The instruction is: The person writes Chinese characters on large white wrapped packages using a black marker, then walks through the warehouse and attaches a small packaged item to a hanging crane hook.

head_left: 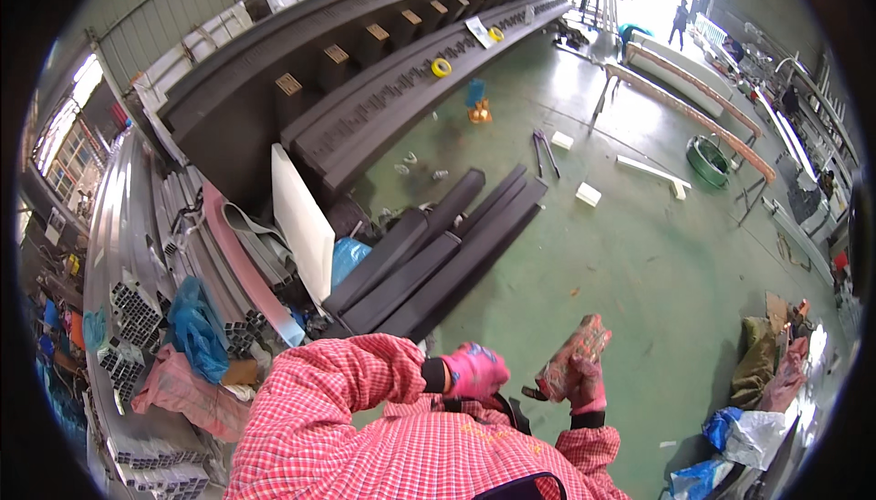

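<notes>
Head view. The person stands on a green floor point(639, 254), both forearms in red-checked sleeves coming up from the lower edge.

Left hand point(474, 370): in a pink glove, curled into a loose fist close to the chest, just left of the patterned glove. Whether it pinches anything I cannot tell; nothing shows between the fingers.

Right hand point(589, 386): also in pink, closed around the lower part of a patterned glove point(573, 354), a floppy, mottled red-grey one held upright, cuff end down in the fist.

Step in hand, by my reading: sorting out hand protection, the spare glove being gripped and readied, perhaps for pulling on or off. The next move would likely need the left hand to come across to the patterned glove's open cuff and hold it wide, the fabric being limp.

Around the patterned glove: up and left of it, a bundle of long dark profiles point(438, 254) lies on the floor. Beyond those, a white board point(306, 226) leans, with a blue bag point(196, 327) and stacked grey metal sections point(137, 308) further left. To its right, cloth and bags point(757, 363) are heaped. Far above it, yellow tape rolls point(442, 67) sit on a long dark beam.
</notes>
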`<action>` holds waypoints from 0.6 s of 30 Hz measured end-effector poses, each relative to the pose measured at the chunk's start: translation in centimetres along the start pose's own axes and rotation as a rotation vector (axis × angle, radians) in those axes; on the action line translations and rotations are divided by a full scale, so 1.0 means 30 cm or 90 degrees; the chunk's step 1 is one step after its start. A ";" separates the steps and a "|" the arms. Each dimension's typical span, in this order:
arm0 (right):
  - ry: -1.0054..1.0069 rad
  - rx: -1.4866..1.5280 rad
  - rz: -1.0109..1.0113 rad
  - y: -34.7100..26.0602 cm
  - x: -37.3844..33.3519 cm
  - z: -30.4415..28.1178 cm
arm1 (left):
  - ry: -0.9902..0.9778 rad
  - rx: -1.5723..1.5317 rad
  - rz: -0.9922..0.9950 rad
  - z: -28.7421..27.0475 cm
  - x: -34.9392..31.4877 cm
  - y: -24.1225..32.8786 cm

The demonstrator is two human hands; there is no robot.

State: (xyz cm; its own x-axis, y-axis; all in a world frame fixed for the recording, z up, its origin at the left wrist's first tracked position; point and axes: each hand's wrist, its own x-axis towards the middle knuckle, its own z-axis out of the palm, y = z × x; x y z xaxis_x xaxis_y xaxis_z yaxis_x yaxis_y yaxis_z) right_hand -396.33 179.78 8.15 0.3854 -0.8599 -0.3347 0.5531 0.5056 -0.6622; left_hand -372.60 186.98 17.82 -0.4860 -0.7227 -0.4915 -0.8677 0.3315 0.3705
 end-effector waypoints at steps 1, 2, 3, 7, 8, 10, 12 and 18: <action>-0.003 -0.006 0.003 -0.017 0.030 0.023 | 0.141 -0.110 0.017 0.023 0.013 -0.049; -0.009 -0.010 0.003 -0.033 0.065 0.048 | 0.283 -0.216 0.029 0.020 0.015 -0.091; -0.002 -0.014 0.011 -0.049 0.092 0.072 | 0.194 -0.366 -0.026 0.002 0.038 -0.128; -0.033 0.058 0.031 -0.083 0.265 0.127 | 0.336 -0.523 -0.002 -0.100 0.111 -0.209; -0.045 0.074 0.050 -0.092 0.313 0.142 | 0.377 -0.501 -0.001 -0.110 0.148 -0.228; -0.070 0.107 0.093 -0.101 0.417 0.167 | 0.460 -0.457 -0.006 -0.116 0.225 -0.257; -0.091 0.110 0.110 -0.132 0.496 0.232 | 0.449 -0.605 -0.006 -0.155 0.281 -0.267; -0.216 0.146 0.149 -0.233 0.775 0.304 | 0.338 -1.069 0.094 -0.230 0.411 -0.365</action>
State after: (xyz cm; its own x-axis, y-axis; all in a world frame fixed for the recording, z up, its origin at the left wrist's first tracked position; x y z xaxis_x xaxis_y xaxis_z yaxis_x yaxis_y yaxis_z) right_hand -384.50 156.90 11.11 0.7175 -0.6690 -0.1937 0.5568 0.7181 -0.4176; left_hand -368.38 170.26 13.12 -0.1631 -0.9609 -0.2238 0.3757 -0.2703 0.8864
